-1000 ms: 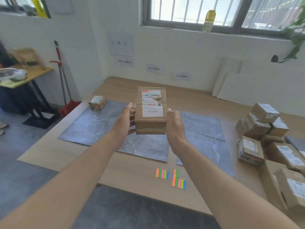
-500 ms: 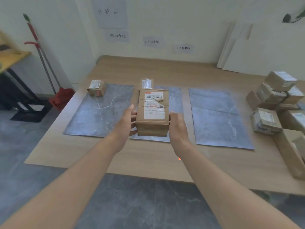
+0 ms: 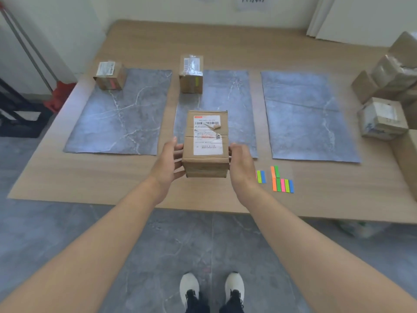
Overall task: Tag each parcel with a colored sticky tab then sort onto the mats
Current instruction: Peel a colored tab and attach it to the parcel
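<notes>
Grip: left hand (image 3: 168, 162) and right hand (image 3: 242, 168) clasp a brown cardboard parcel with a white shipping label (image 3: 206, 141) between them, fingers wrapped on its two long sides, label face up. The parcel is carried in the air over the near edge of the pale wooden worktop (image 3: 101, 184), not resting on it.

No coloured tab shows on its top or near face; the other faces are hidden. Judged step: parcel in hand, tagging not yet done. The next move likely calls for freeing one hand and peeling one of the neon sticky tabs (image 3: 282, 182), at 4 o'clock of the parcel, near the right hand.

Outward: grey marbled mat (image 3: 126, 114) at 10 o'clock, second mat (image 3: 228, 98) at 12, third mat (image 3: 306, 114) at 2. Small box with a red tab (image 3: 110, 75) at the first mat's far corner; box with a yellow-green tab (image 3: 191, 74) at the second's. Pile of cardboard parcels (image 3: 383, 86) at 2–3 o'clock.

Writing: the label has a red header strip, barcodes and small print, all too blurred to read; part of it is torn.
</notes>
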Tool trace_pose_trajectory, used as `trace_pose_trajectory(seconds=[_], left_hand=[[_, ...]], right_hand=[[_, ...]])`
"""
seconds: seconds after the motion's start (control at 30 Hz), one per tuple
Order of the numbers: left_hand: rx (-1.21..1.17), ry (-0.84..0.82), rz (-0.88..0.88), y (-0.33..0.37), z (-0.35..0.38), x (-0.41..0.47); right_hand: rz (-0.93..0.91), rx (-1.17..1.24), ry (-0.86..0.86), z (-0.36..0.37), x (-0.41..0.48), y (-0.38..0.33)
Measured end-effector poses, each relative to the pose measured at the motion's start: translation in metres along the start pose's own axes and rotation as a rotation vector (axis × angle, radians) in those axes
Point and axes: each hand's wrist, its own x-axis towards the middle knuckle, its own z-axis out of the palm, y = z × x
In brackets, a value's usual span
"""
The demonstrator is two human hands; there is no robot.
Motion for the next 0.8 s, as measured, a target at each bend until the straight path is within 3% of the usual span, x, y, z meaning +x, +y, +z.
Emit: trace_pose_trajectory(seconds=[0.27, 0.8], left_hand=[[-0.008, -0.01, -0.059, -0.055, -0.004, 0.026], [0.008, -0.005, -0.123, -0.101, -0.001, 0.028]], right_hand=[[0.084, 0.004, -0.004, 0.009, 0.024, 0.065], [0.111, 0.015, 0.024, 0.002, 0.002, 0.103]])
